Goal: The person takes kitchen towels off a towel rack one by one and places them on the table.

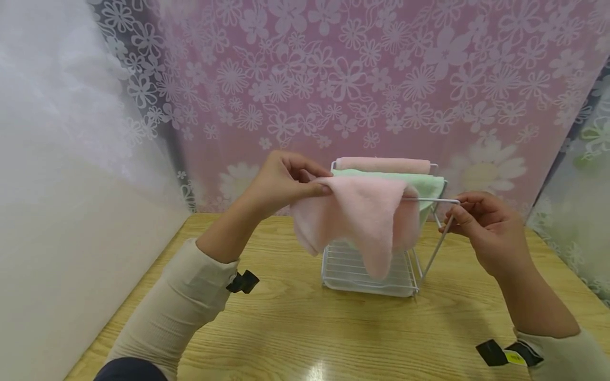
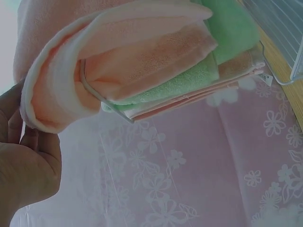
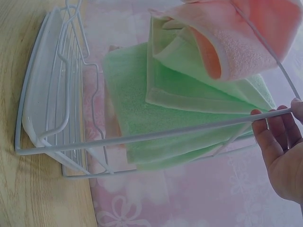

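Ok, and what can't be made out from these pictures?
Head: the left part of the front bar, hidden by the front pink towel.
Left wrist: any print on the white tag, too small to read.
Left wrist: part of the left hand, cut off by the left edge.
Right wrist: how many towels make up the green layers, which overlap.
Right wrist: part of the right hand, cut off by the right edge.

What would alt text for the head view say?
Left hand pinches a pink towel draped over the front bar of a white rack; right hand holds the bar's corner. Behind hang a green towel and another pink towel.
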`<state>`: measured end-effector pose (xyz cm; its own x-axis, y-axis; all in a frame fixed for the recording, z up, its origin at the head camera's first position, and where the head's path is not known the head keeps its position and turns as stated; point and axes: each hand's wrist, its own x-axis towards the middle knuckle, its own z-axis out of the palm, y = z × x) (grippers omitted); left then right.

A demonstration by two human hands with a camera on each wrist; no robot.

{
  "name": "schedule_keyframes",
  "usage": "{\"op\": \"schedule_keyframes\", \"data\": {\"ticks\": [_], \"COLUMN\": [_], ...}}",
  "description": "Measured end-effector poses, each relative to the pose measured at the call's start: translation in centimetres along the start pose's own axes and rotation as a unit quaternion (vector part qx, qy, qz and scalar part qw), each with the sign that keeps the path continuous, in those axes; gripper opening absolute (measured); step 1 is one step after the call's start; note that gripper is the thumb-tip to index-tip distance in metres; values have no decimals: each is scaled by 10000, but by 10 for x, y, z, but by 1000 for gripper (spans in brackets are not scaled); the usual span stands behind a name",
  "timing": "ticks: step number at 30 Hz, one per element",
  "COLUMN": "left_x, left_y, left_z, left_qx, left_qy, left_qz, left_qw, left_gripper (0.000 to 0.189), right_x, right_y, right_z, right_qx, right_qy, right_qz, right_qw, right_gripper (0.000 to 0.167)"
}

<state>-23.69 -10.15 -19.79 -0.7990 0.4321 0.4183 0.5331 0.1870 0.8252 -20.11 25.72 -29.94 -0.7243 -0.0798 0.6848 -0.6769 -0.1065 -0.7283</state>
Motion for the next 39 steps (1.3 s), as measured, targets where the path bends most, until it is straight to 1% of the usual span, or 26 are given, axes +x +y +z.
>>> {"op": "schedule_keyframes", "data": {"ticks": [3, 7, 12, 14, 17, 20, 25, 31, 35, 39], "left_x": [-3, -7, -11, -13, -15, -16, -20, -25, -30, -33], "left_y": [0, -2, -5, -7, -8, -9, -11, -13, -13, -17], "left_z": [-3, -6, -9, -11, -14, -17, -20, -25, -33, -39], "left_qx": [-6, 5, -90, -154, -198, -265, -316, -675, -868, -906], "left_qy": [2, 70, 186, 217, 275, 282, 262, 299, 324, 289], "left_qz": [-95, -119, -117, -97, -40, 36, 50, 162, 184, 131], "left_qw": [10000, 9999, 9997, 9996, 9994, 9992, 9991, 9971, 9955, 9954], "left_gripper": [19, 18, 17, 17, 17, 16, 14, 13, 16, 21], "right_x": [0, 0, 0, -1, -1, 0, -1, -2, -2, -3], "right_y": [0, 0, -1, -2, -2, -2, -3, -4, -4, -3], "right_z": [0, 0, 1, 1, 1, 1, -1, -1, -1, 0], "right_qx": [26, -9, -276, -340, -402, -401, -349, -291, -376, -483], "right_qy": [-72, -157, 13, 83, 68, -17, -122, -164, -70, 114], "right_qz": [-33, -64, -8, 34, 43, 7, -44, -52, 24, 87], "right_qw": [10000, 9999, 9996, 9994, 9992, 9992, 9993, 9994, 9993, 9987], "right_gripper": [19, 19, 17, 17, 16, 16, 17, 19, 18, 16]}}
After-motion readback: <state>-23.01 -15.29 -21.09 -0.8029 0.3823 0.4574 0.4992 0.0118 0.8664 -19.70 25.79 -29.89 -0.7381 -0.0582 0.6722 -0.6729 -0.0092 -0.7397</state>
